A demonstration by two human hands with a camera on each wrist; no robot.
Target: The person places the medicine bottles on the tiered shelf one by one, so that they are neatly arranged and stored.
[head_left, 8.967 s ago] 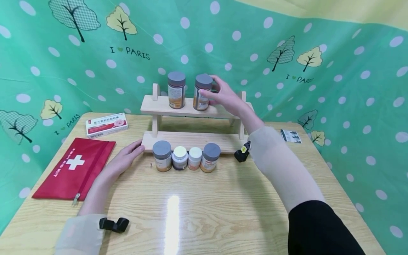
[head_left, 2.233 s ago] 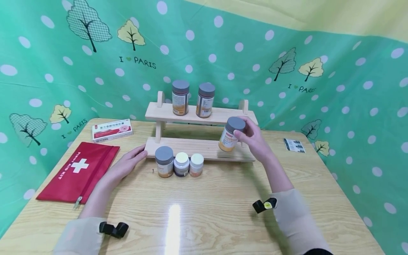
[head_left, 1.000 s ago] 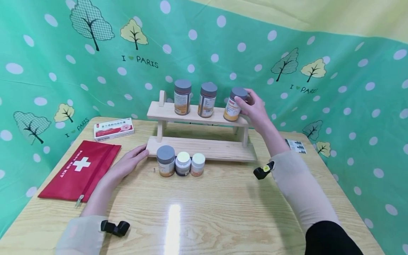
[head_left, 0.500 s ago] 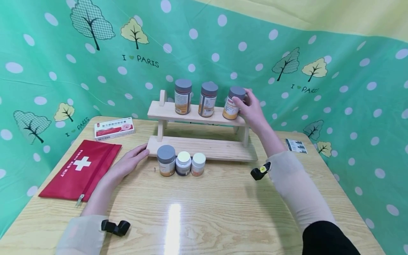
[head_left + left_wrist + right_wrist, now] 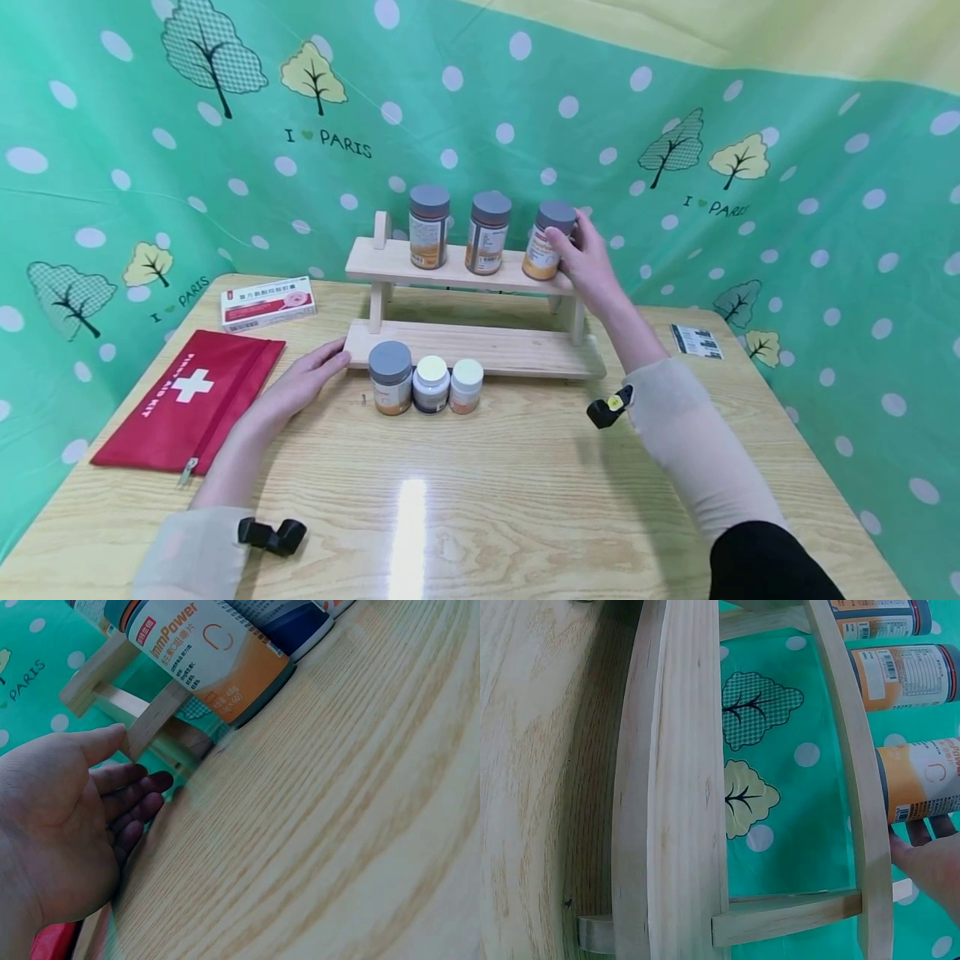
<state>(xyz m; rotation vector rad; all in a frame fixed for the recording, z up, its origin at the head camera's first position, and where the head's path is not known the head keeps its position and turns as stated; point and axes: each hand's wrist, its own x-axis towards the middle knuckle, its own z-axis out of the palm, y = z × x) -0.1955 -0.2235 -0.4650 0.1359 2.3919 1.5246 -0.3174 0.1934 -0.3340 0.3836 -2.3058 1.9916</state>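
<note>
My right hand grips a grey-capped supplement bottle from its right side, thumb in front. This bottle stands upright at the right of the upper board of a two-tier wooden rack. Two similar bottles, the left one and the middle one, stand beside it. At the lower board's left end rests my left hand; in the left wrist view its thumb touches the wood and its fingers curve loosely, holding nothing. In front of the rack stand a grey-capped bottle and two small white-capped bottles, one dark-based, one orange-based.
On the left lie a red first aid kit pouch and a white-and-red medicine box. A printed blister pack or card lies at the right. A green patterned cloth hangs behind the table.
My right hand has left the middle bottle, lifted the right-hand bottle of the front row, and brought it up to the upper board. Lately it shifted slightly left. The left hand stays.
</note>
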